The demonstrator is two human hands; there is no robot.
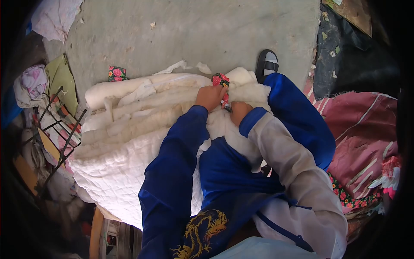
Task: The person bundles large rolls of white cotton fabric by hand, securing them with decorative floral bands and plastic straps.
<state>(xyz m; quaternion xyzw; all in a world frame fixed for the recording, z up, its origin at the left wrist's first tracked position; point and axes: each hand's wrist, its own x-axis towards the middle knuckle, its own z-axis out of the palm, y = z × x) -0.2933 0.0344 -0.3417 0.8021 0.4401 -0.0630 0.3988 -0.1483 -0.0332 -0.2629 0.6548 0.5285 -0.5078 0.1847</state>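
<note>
My left hand (pixel 210 97) is closed on a strip of floral fabric (pixel 221 79), dark with red roses, that sticks up past the fingers and runs down toward my right hand (pixel 239 113). That hand is curled shut at the strip's lower end. A small dark, shiny bit shows at its fingertips, too little to name. Under both hands lies a thick bundle of white quilted batting (pixel 125 166), folded in several layers and spread across my lap and to the left. Its far edge is rolled.
A floral scrap (pixel 117 73) lies beyond the batting on the concrete floor (pixel 189 34). My sandalled foot (pixel 268 63) rests at the far side. Left are dark metal rods (pixel 64 146) and piled cloth; right, a pink-red fabric (pixel 366 129) and black sheeting (pixel 345 64).
</note>
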